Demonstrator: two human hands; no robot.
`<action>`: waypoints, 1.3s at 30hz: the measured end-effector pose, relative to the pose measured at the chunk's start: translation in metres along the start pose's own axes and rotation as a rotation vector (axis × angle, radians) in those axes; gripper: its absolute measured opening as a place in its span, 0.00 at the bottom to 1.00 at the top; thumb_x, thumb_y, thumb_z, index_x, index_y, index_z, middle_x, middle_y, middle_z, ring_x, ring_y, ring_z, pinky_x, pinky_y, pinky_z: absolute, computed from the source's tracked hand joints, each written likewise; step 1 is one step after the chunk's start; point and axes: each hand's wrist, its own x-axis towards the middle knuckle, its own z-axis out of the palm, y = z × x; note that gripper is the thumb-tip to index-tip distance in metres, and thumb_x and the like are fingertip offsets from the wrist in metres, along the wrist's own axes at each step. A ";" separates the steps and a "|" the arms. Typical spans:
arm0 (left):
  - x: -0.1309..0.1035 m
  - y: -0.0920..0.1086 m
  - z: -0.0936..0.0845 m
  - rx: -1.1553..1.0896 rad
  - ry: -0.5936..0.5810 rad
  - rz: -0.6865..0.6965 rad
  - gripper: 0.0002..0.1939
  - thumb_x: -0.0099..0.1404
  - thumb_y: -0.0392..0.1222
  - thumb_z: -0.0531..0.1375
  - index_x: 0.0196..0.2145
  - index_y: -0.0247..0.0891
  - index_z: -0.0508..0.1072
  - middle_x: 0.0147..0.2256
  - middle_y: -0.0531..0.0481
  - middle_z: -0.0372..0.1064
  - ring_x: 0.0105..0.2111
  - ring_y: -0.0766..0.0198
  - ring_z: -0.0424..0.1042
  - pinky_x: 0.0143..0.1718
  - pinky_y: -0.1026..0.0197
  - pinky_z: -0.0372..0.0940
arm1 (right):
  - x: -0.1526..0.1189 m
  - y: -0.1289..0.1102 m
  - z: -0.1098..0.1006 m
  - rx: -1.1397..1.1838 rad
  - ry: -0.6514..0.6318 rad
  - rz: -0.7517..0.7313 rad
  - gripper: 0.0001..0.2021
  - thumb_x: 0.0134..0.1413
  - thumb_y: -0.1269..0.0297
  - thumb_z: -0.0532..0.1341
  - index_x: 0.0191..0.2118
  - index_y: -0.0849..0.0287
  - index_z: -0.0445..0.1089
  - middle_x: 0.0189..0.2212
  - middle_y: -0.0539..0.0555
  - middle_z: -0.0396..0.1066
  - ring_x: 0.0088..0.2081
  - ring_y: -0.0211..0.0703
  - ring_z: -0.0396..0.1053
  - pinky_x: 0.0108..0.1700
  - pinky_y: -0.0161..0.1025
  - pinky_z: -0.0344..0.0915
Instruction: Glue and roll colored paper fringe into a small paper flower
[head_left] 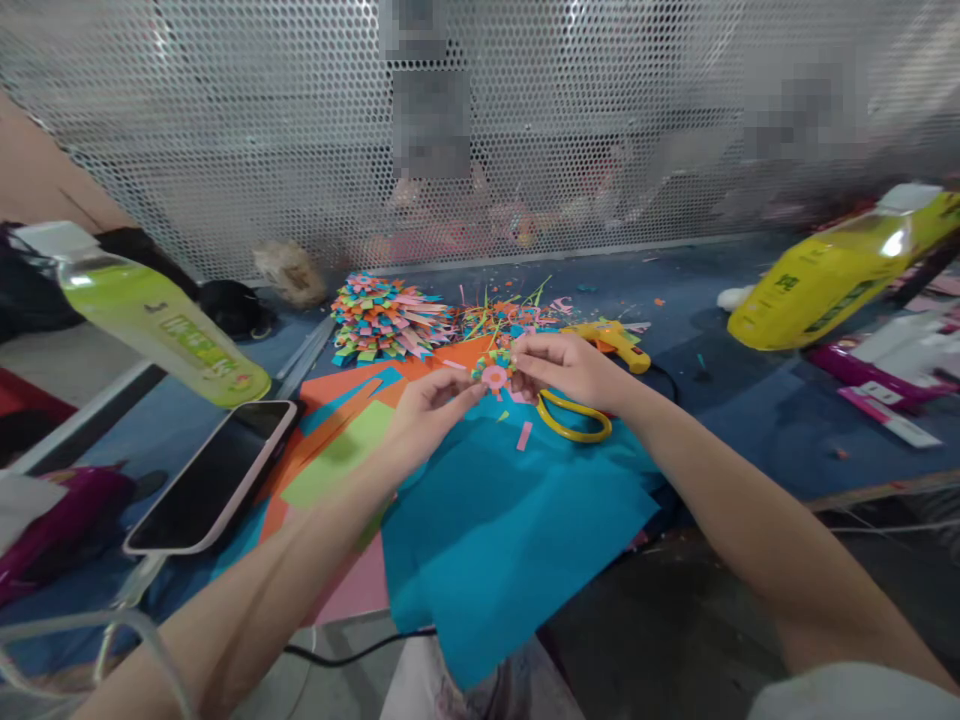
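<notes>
The person holds a small paper rosette [494, 373] above the blue paper sheet [510, 520], the left hand [427, 408] and the right hand [564, 368] pinching its opposite edges, probably so it stays flat, with yellow scissors [574, 420] lying near.

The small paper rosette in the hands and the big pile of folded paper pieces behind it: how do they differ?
The small paper rosette is pinched between the left hand and the right hand, above the blue sheet; the big pile lies untouched on the table. The rosette is far smaller and has a pink round centre; the pile shows none. Both are made of many-coloured paper strips.
</notes>
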 end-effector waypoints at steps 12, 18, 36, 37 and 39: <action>0.005 -0.002 -0.005 0.020 0.129 0.076 0.15 0.53 0.45 0.65 0.38 0.37 0.71 0.25 0.56 0.65 0.24 0.71 0.63 0.26 0.67 0.59 | 0.002 0.000 -0.005 -0.097 0.188 0.095 0.07 0.53 0.62 0.60 0.30 0.60 0.65 0.21 0.49 0.68 0.23 0.33 0.67 0.27 0.32 0.65; 0.004 0.002 -0.008 0.085 0.185 0.115 0.14 0.54 0.45 0.64 0.37 0.37 0.71 0.39 0.47 0.71 0.36 0.65 0.70 0.31 0.66 0.63 | 0.001 0.004 -0.003 -0.157 0.091 0.099 0.08 0.53 0.60 0.60 0.29 0.59 0.63 0.23 0.49 0.68 0.25 0.34 0.68 0.27 0.33 0.65; 0.020 -0.006 -0.029 0.000 0.252 0.122 0.19 0.51 0.44 0.66 0.40 0.36 0.71 0.30 0.52 0.68 0.27 0.70 0.69 0.25 0.68 0.62 | 0.006 0.013 0.007 -0.919 -0.232 -0.059 0.13 0.54 0.74 0.58 0.46 0.62 0.68 0.43 0.59 0.72 0.46 0.47 0.67 0.46 0.42 0.61; 0.021 -0.007 -0.028 0.008 0.240 0.121 0.19 0.51 0.45 0.66 0.40 0.37 0.70 0.30 0.52 0.68 0.28 0.70 0.69 0.26 0.67 0.62 | 0.005 0.013 0.009 -0.931 -0.265 -0.061 0.13 0.54 0.74 0.58 0.46 0.61 0.68 0.43 0.59 0.72 0.45 0.47 0.67 0.46 0.41 0.62; 0.020 -0.010 -0.027 0.019 0.225 0.099 0.20 0.51 0.46 0.66 0.40 0.36 0.70 0.31 0.52 0.69 0.29 0.69 0.69 0.28 0.67 0.63 | 0.003 0.013 0.012 -0.957 -0.286 -0.064 0.12 0.55 0.74 0.58 0.45 0.61 0.69 0.42 0.59 0.72 0.45 0.47 0.68 0.44 0.40 0.62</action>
